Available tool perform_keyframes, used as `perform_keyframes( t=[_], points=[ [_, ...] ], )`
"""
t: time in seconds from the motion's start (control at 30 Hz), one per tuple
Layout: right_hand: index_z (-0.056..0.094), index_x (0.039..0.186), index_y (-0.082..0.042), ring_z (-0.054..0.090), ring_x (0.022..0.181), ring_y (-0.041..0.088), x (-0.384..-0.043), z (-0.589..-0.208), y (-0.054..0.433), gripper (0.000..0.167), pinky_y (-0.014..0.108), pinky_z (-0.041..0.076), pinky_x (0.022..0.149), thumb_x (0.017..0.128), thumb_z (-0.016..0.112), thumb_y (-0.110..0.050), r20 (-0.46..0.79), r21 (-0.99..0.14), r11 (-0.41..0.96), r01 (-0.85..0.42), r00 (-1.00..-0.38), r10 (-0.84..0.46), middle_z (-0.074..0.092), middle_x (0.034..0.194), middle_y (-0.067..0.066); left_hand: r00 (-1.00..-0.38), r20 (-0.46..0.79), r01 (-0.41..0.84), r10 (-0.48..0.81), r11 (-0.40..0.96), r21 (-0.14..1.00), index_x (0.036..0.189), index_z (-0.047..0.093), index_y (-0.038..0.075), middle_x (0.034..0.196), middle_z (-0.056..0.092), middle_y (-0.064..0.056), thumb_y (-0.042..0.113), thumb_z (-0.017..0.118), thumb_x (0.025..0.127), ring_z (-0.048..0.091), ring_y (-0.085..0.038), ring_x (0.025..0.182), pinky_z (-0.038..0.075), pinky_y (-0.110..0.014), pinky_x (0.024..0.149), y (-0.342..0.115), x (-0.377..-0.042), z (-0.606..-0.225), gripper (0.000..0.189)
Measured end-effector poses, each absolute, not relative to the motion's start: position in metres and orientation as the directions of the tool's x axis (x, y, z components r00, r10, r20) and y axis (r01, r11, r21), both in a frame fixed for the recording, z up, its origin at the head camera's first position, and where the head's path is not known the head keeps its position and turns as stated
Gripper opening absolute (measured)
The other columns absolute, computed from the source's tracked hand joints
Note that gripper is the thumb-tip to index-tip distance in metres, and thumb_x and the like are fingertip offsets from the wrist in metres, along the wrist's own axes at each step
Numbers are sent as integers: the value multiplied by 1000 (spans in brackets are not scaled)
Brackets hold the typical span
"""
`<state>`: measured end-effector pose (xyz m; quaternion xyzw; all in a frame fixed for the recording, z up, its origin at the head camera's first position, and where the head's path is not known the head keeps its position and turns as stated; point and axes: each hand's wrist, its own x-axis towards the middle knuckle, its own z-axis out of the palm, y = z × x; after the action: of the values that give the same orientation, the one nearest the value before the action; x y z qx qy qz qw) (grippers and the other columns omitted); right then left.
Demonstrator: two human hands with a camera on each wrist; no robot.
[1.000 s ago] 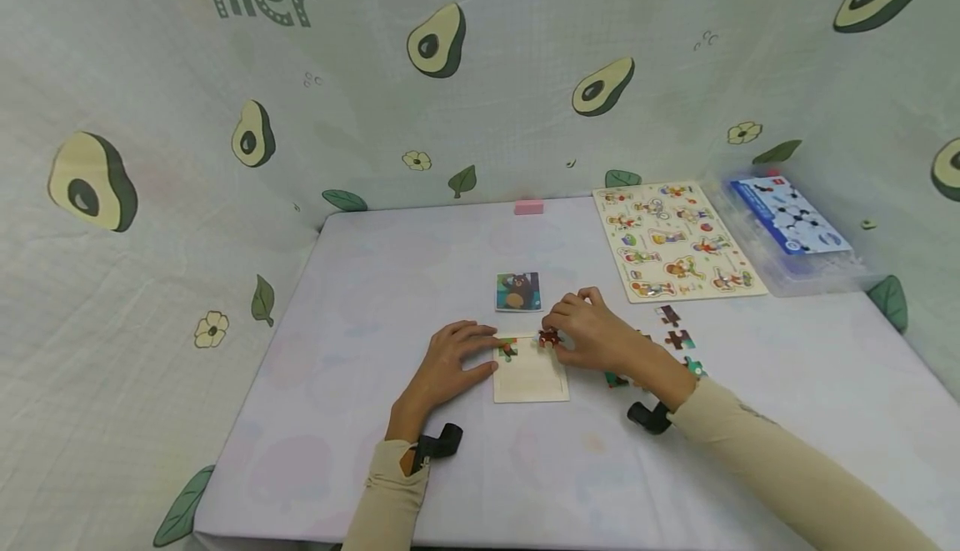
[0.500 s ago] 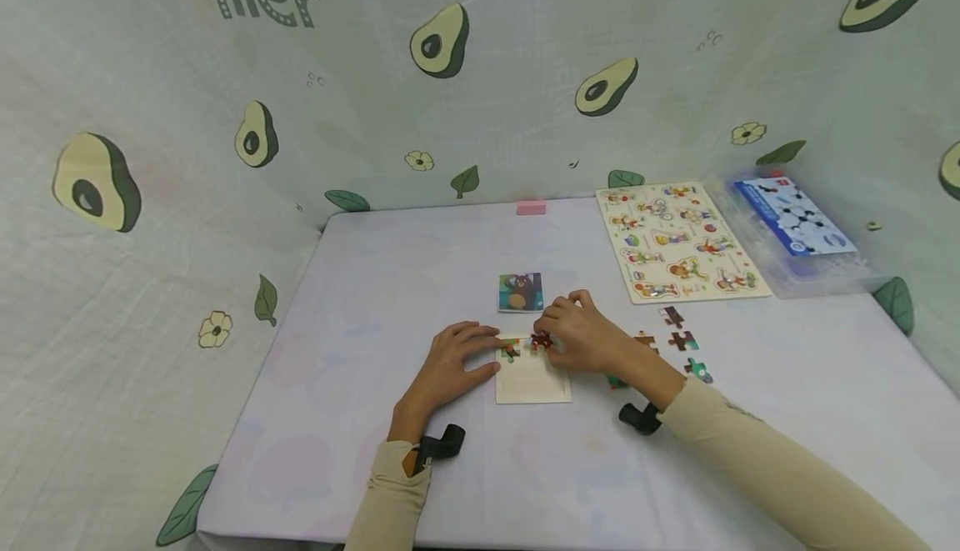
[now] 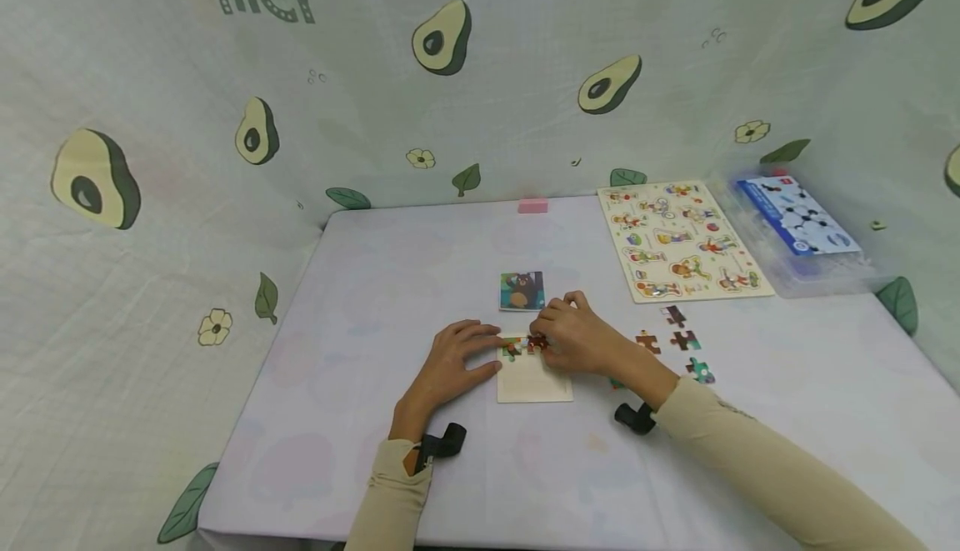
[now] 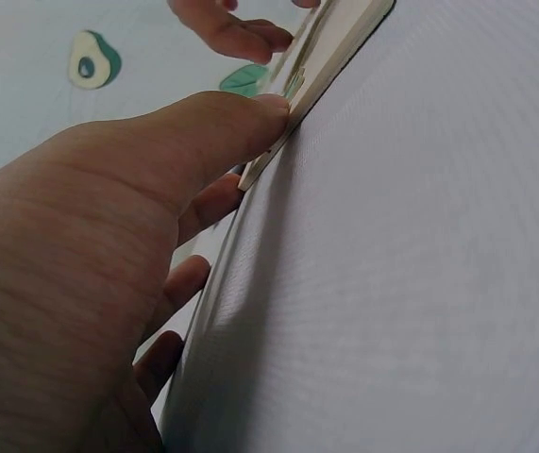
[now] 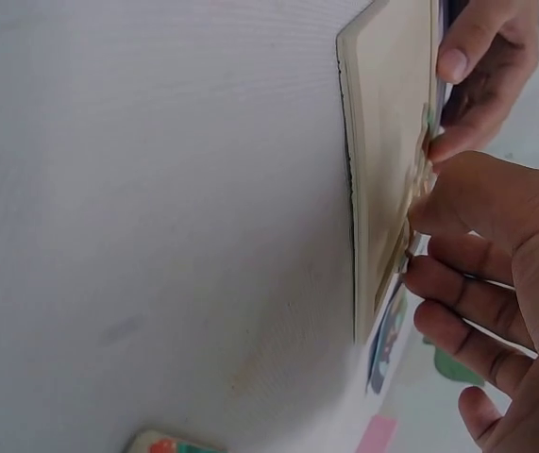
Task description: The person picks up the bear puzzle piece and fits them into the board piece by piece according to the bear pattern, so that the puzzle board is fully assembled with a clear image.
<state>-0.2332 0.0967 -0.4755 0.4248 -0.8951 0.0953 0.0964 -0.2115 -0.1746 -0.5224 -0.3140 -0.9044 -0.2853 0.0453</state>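
A pale wooden puzzle tray (image 3: 534, 386) lies between my hands, with a colourful jigsaw piece (image 3: 512, 351) in its far left corner. My left hand (image 3: 452, 362) rests at the tray's left edge, fingers fairly straight, index fingertip by that piece. In the left wrist view, the thumb (image 4: 241, 123) touches the tray's rim. My right hand (image 3: 576, 336) pinches a brown jigsaw piece (image 3: 536, 343) at the tray's far side, beside the corner piece. Its fingertips hide part of the brown piece. Just behind the tray lies a bear picture card (image 3: 522, 292).
Loose jigsaw pieces (image 3: 684, 340) lie right of my right hand, some partly hidden by the forearm. A large picture board (image 3: 682, 242) and a clear plastic box (image 3: 817, 272) with a blue-and-white sheet (image 3: 798, 216) stand back right. A pink block (image 3: 533, 206) sits at the far edge.
My right hand has moved left with the brown piece, bringing it close against the corner piece. The left hand has stayed at the tray's edge.
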Motion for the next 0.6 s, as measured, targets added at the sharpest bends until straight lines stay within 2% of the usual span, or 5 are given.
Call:
perform_keyframes(
  t=[0.37,0.6],
  points=[
    [73,107,-17,58,102,20,-235,-482,92,26,52,35,94,81,77,-19,235,-78,623,-778,-622,-747,69,103,-1,-790,260,604,555,633,485,129,69,26,140,57,2,36,69,96,40,-28,137,27,-59,110,-174,-212,-523,35],
    [78,106,-22,58,98,20,-234,-480,89,22,52,36,91,84,79,-18,253,-101,598,-795,-601,-758,67,102,-2,-800,248,591,546,644,486,129,69,27,140,57,4,36,69,96,40,-27,137,26,-59,110,-174,-212,-521,35]
  ],
)
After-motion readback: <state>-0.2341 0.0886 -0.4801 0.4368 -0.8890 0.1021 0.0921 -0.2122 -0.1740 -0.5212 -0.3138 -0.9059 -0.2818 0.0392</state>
